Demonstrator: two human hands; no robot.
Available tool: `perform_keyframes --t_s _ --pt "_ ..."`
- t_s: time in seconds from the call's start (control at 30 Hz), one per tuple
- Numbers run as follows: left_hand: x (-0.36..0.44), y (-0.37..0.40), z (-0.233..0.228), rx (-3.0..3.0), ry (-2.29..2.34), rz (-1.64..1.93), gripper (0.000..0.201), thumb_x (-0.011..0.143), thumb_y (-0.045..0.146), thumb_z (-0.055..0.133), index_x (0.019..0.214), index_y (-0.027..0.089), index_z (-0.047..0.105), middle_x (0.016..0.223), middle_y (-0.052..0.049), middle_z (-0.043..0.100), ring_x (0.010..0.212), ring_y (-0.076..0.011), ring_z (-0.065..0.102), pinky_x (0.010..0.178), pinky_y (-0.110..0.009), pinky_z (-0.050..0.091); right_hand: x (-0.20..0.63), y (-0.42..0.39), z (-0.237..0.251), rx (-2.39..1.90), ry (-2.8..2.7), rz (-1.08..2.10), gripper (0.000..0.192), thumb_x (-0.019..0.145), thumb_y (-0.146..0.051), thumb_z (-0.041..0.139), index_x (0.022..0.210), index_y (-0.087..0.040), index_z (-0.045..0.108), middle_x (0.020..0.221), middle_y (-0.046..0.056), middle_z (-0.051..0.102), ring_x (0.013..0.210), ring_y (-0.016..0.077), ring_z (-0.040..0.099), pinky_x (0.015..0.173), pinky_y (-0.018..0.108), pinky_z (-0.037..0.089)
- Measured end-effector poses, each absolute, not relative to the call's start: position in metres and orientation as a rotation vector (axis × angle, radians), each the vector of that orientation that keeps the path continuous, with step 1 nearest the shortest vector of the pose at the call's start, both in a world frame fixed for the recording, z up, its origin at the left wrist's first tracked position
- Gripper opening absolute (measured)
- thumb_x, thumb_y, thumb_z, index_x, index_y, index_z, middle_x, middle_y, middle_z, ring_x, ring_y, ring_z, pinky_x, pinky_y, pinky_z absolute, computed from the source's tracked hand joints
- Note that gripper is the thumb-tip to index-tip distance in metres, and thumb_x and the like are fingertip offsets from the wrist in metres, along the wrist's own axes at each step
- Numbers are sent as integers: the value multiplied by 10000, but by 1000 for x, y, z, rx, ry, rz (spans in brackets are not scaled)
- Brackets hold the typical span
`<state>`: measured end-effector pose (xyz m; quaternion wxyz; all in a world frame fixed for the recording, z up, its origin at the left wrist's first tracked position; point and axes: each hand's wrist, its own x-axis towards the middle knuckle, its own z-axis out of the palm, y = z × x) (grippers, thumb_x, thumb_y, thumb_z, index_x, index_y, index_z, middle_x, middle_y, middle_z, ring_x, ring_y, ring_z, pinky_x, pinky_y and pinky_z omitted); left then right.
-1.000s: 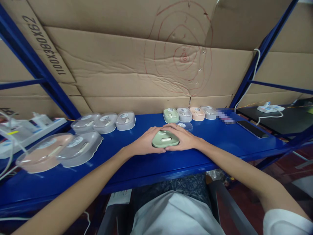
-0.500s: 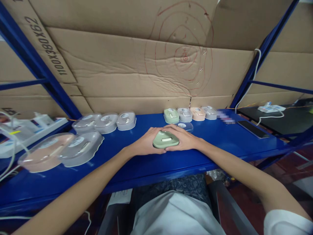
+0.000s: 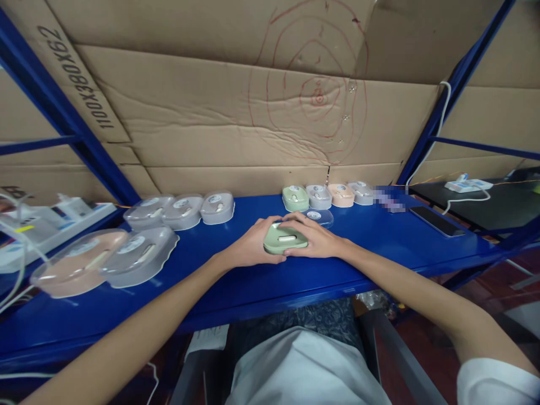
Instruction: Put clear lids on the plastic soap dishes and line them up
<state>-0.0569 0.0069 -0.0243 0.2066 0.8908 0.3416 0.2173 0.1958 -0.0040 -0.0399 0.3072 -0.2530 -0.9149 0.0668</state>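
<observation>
Between my two hands is a small green plastic box (image 3: pixel 280 243) with rounded corners and a pale oblong piece on its top. My left hand (image 3: pixel 253 243) wraps its left side. My right hand (image 3: pixel 318 237) grips the right side, with fingers reaching over the far edge. Just behind my right hand a clear plastic lid (image 3: pixel 321 218) with a round white label lies on the blue table (image 3: pixel 253 289). Farther back stands a row of similar boxes under clear lids: a green box (image 3: pixel 296 198), a grey box (image 3: pixel 319 197) and a peach box (image 3: pixel 341 195) among them.
To the left are several lidded boxes, including a large peach box (image 3: pixel 78 264) and a grey box (image 3: pixel 141 259). A white power strip (image 3: pixel 95 216) with cables lies at far left. At right rests a black phone (image 3: pixel 436 221). A cardboard wall (image 3: pixel 202 124) closes off the back.
My right fingers have shifted a little over the far edge of the green box, and the box's visible outline has changed slightly. Both hands keep hold of it in about the same place.
</observation>
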Motion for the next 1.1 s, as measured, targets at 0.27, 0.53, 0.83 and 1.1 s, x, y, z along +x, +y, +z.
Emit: perform_keyframes --t_s 0.27,0.53,0.83,1.1 --pt "-57 7 -24 2451 997 616 1080 663 494 913 1569 222 391 1526 -155 567 1345 -407 580 1117 -517 462 196 -7 -37 -667 -2421 79 650 930 -585 750 1440 -229 560 1467 183 521 1382 329 567 1148 510 512" --pt "-58 6 -25 2313 1097 633 1395 612 540 959 1705 230 150 1517 -204 584 1418 -454 552 1144 -577 446 196 -8 -34 -685 -2340 56 711 858 -616 810 1423 -252 579 1424 167 556 1307 337 627 1112 528 549" --pt "-59 7 -27 2314 1019 708 1384 618 546 961 1705 237 162 1631 -199 479 1481 -444 492 1193 -576 419 203 -5 -28 -684 -2195 29 533 905 -549 777 1317 -245 627 1333 135 616 1269 304 649 1104 523 547" --pt "-60 8 -24 2364 977 643 1328 646 567 952 1691 251 196 1434 -141 668 1398 -426 570 1195 -599 374 216 6 -22 -774 -1910 68 379 1012 -585 609 1206 -270 691 1278 118 664 1249 308 638 1101 571 508"
